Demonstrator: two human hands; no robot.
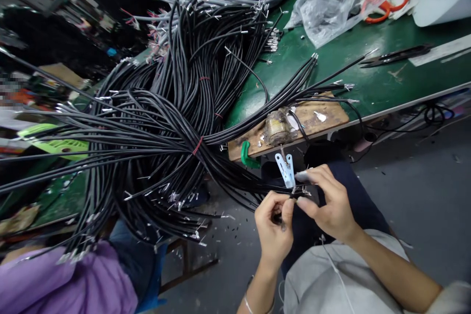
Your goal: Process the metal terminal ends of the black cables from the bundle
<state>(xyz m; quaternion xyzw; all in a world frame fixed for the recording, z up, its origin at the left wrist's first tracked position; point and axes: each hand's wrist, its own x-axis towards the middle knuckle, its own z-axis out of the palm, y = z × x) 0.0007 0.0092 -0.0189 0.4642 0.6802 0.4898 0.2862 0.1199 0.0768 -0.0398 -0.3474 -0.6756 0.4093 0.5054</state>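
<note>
— Black cable [257,187], where does it sit against the hands?

— Its near end lies between them, low in the head view, in front of the person's lap and below the edge of the green bench [371,83]. The left hand [274,228] is curled shut, thumb and fingers pinching the cable just behind its tip. The right hand [327,201] is also closed around that tip from the other side, thumb and forefinger pressed together on it, the other fingers loosely bent above. The two hands almost touch.

— Which way does it run?

— Its long axis is close to level across the picture. The bare metal end [304,190] points right, toward the right hand; the rest trails left into the big bundle of black cables [162,122] that fans over the bench edge, tied with a red band [197,145].

— What is close by?

— A wooden board [324,117] at the bench edge just above the hands, with a small metal fixture [277,127] on it and a pale blue clip [286,169] hanging beneath, right above the right fingertips. Farther back on the bench lie black snips [395,55], a plastic bag [331,5] and orange-handled scissors [390,6]. A person in a purple sleeve [66,279] sits at lower left.
</note>
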